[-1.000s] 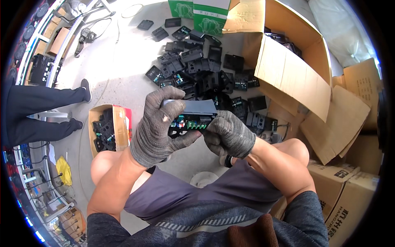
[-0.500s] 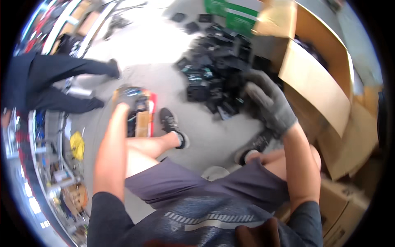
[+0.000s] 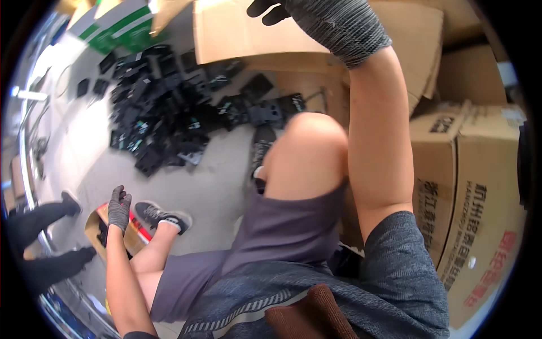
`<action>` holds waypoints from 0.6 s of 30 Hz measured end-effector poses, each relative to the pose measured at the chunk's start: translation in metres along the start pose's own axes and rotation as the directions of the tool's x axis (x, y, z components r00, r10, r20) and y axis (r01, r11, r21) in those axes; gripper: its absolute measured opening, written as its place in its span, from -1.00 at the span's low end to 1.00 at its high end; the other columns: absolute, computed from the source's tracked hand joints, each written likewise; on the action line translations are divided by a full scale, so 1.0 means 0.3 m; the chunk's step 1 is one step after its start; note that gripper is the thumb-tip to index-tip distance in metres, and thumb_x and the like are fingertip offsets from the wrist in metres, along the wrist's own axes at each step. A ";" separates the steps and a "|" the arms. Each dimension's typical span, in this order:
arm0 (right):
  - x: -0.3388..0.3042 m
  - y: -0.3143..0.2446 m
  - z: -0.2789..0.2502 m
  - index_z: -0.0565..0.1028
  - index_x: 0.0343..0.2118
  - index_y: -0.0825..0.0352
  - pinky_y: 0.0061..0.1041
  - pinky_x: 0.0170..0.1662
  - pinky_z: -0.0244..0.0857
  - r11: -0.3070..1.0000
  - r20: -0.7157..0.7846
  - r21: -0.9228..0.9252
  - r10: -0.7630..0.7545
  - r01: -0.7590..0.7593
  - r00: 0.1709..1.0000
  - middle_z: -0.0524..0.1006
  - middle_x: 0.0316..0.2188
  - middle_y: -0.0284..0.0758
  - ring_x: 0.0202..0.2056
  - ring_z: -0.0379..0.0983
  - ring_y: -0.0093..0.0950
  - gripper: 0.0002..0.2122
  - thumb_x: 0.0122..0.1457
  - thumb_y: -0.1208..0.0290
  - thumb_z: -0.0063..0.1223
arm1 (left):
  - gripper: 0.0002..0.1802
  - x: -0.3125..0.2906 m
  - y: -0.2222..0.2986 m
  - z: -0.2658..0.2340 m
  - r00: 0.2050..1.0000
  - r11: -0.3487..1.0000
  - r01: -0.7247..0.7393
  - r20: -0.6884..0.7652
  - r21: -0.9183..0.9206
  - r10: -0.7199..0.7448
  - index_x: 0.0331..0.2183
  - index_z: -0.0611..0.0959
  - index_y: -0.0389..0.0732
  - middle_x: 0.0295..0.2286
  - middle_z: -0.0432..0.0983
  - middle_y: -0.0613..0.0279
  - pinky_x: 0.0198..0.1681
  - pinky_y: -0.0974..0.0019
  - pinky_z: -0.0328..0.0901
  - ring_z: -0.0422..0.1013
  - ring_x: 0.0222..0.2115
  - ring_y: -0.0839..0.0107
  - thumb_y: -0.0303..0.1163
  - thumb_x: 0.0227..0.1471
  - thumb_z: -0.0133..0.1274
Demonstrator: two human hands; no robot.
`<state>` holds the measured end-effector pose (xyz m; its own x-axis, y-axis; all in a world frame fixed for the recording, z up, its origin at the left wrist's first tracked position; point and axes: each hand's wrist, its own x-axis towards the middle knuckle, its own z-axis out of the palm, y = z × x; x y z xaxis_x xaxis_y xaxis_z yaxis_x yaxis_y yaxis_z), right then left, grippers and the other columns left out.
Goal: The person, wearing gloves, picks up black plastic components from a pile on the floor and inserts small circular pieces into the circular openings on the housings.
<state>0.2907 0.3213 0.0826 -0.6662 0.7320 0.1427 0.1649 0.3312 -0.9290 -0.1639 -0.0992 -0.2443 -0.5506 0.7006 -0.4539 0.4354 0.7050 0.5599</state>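
Note:
My right hand, in a grey knit glove, is raised at the upper edge over the flap of a large open cardboard box. Its dark fingertips point left and stand apart, with nothing seen between them; part of the hand is cut off by the frame. My left hand, gloved too, hovers at the lower left by a small cardboard box with a red side. Its fingers are loosely extended and nothing shows in them. A heap of black plastic parts lies on the floor ahead, between the two hands.
Closed cardboard cartons stand stacked at my right. Green and white boxes are at the far left. Another person's dark trouser legs reach in from the left. My shoe rests beside the small box.
My view has swung right, bringing the cartons into sight. My right hand has gone from beside the heap up to the large box's flap. My left hand now shows above the small box.

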 end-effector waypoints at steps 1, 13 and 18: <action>-0.036 0.071 -0.067 0.55 -0.09 0.39 -0.55 -0.23 0.47 0.999 -0.032 -0.035 0.035 -0.036 0.999 0.59 -0.34 -0.35 -0.35 0.53 -0.57 -0.75 0.32 0.31 0.06 | -0.46 0.024 0.121 0.090 0.995 0.999 -0.038 0.094 -0.015 0.039 0.16 0.42 -0.18 -0.11 0.53 0.03 0.02 0.20 0.37 0.46 -0.11 0.28 -0.43 0.15 0.12; -0.778 1.283 0.032 0.60 -0.04 0.22 -0.33 0.02 0.38 0.573 -0.011 -0.622 0.674 -0.533 0.739 0.59 -0.07 -0.09 -0.08 0.54 -0.25 -0.69 0.14 0.37 0.10 | -0.43 0.140 0.586 0.689 0.817 0.916 -0.393 0.489 0.084 0.306 0.14 0.44 -0.22 -0.07 0.56 -0.06 0.07 0.19 0.35 0.49 -0.03 0.16 -0.41 0.09 0.16; -0.831 1.539 0.108 0.57 -0.04 0.26 -0.27 0.10 0.33 0.458 -0.522 -0.088 0.735 -0.884 0.433 0.55 -0.02 -0.10 -0.05 0.49 -0.14 -0.66 0.16 0.26 0.06 | -0.45 0.216 0.513 0.805 0.851 0.961 -0.230 0.447 -0.155 0.276 0.11 0.46 -0.32 -0.06 0.55 -0.06 0.08 0.21 0.35 0.50 -0.03 0.14 -0.45 0.09 0.17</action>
<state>0.5094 0.2723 -0.3929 0.2121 0.8711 -0.4430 0.7289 -0.4429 -0.5220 0.0394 0.0813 -0.3549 -0.0294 0.8402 -0.5415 0.4347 0.4986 0.7500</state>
